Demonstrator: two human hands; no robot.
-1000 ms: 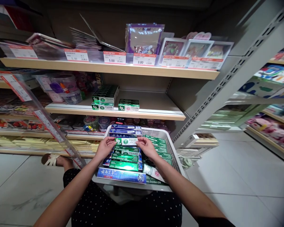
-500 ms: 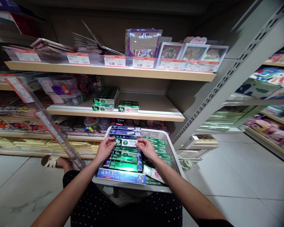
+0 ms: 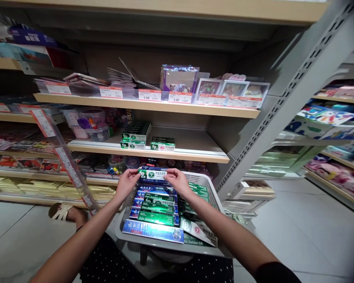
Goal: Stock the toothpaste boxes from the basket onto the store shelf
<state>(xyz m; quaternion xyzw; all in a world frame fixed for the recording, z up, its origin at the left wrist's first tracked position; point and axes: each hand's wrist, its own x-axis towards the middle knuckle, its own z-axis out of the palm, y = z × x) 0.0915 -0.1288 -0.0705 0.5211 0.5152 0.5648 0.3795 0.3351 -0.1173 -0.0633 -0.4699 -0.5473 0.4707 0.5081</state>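
A green and white toothpaste box (image 3: 152, 174) is held level between my two hands, over the far part of the basket. My left hand (image 3: 128, 183) pinches its left end and my right hand (image 3: 178, 182) its right end. Beneath it the grey plastic basket (image 3: 118, 230) holds blue toothpaste boxes (image 3: 153, 232) and green Doc.Golden boxes (image 3: 156, 217). More green boxes lie on the right side, partly hidden by my right forearm. On the shelf ahead, a stack of green and white boxes (image 3: 134, 137) stands left of a lower stack (image 3: 163, 144).
The wooden-edged shelf (image 3: 194, 156) lies just beyond the basket. Above it runs a shelf edge (image 3: 153, 105) with price tags and packaged goods. Clear tubs (image 3: 97, 125) stand left of the box stacks. A slotted metal upright (image 3: 271, 102) rises at the right.
Both hands have lifted the toothpaste box up and forward from the boxes in the basket, toward the shelf. The view has tilted upward, so the shelves appear lower.
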